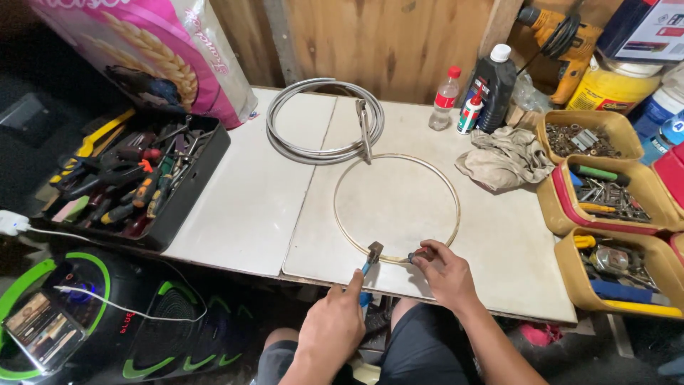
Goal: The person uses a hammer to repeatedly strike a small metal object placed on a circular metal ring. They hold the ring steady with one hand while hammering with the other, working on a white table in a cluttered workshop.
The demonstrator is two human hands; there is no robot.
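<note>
Wooden wall behind, white desk [249,207] in front, crowded along both sides. Largest at 10 o'clock: pink sack [153,50] leaning on the wall. Below it at 9 o'clock, black tray [182,210] full of screwdrivers and pliers. Under the desk edge at 7 o'clock, black and green speaker [107,321] with a white cable across it. At 12 o'clock, grey hose coil [324,121] with a metal tool laid over its right side. Just right of that, clear bottle [445,98] with red cap, then dark bottle [494,87], then orange drill [563,39] at 1 o'clock. Rag [502,158] crumpled at 2 o'clock. Yellow bins [613,192] of screws and bits stacked down the 3 o'clock edge.

Centre of the desk: thin wire ring [396,207], lying flat, already bent into a near-full circle. Ends meeting at its 6 o'clock point, close to the desk edge; whether joined or apart, too small to tell.

Left hand [335,324] closed around blue-handled pliers [370,258], jaws on the ring at 6 o'clock. Right hand [445,274] with fingers pinched narrow on the wire just right of the jaws. Shaping looks mostly done; closing of the ends seemingly left.
</note>
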